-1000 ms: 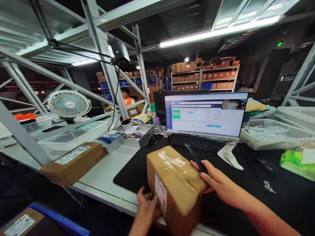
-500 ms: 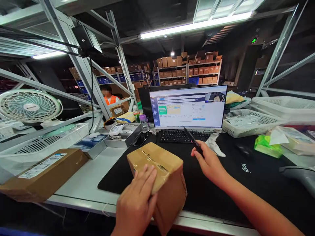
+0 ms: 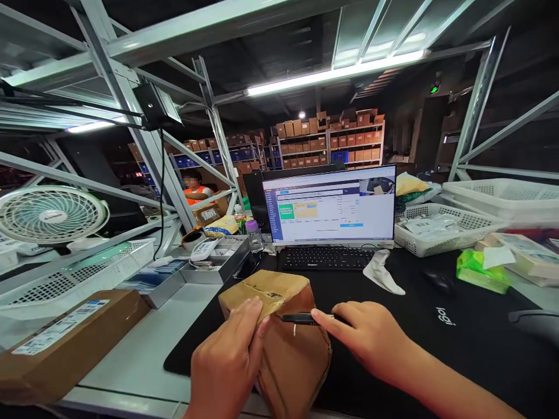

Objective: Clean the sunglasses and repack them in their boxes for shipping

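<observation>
A brown cardboard box point(image 3: 290, 355) stands tilted at the front edge of the desk, its taped top torn along the seam. My left hand point(image 3: 229, 349) grips its near left corner, fingers over the top and thumb against the side. In my right hand point(image 3: 367, 331) is a slim black utility knife point(image 3: 299, 318), index finger stretched along it. The knife's tip meets the box just below the top edge, close to my left thumb. Whether the blade has gone into the cardboard, I cannot tell.
Behind the box are a keyboard point(image 3: 327, 258) and a lit monitor point(image 3: 332, 203). White baskets point(image 3: 441, 227), a mouse point(image 3: 439, 282) and a green packet point(image 3: 483, 270) lie to the right. A labelled carton point(image 3: 74, 343) and a fan point(image 3: 52, 215) stand left. A person in an orange vest point(image 3: 197, 193) is further back.
My right hand has brought the knife down and left, from above the keyboard to the box's upper edge. My left hand keeps its hold, and the box is tipped slightly. The view has tilted up.
</observation>
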Demonstrator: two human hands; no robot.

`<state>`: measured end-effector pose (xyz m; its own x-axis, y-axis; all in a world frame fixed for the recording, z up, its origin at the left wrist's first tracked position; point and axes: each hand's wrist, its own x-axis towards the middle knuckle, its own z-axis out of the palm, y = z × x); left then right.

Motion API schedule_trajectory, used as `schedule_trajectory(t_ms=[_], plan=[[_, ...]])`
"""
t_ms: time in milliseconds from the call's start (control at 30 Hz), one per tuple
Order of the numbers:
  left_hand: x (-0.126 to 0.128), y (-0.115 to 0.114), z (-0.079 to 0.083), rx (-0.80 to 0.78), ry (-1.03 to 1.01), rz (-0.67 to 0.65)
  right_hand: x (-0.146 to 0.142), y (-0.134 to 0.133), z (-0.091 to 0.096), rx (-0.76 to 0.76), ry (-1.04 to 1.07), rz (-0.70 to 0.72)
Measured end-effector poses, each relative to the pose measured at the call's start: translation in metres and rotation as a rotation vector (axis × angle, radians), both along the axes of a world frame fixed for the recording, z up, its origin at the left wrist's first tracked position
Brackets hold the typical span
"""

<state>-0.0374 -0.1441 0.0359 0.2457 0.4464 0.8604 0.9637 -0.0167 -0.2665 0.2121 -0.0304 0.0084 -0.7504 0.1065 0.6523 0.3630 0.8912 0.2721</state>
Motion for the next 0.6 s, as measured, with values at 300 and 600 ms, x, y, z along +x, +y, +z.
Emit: schedule_trajectory(t_ms=[300,600], plan=[[-0.021,-0.017,-0.009,-0.056,-0.071,-0.131,0.027,0.027,0.023,-0.082,0.039,-0.144],[-0.082,-0.051,0.03,-0.553,-0.174,-0.246,0.094,0.066,0.028,-0.639,0.148,-0.193]])
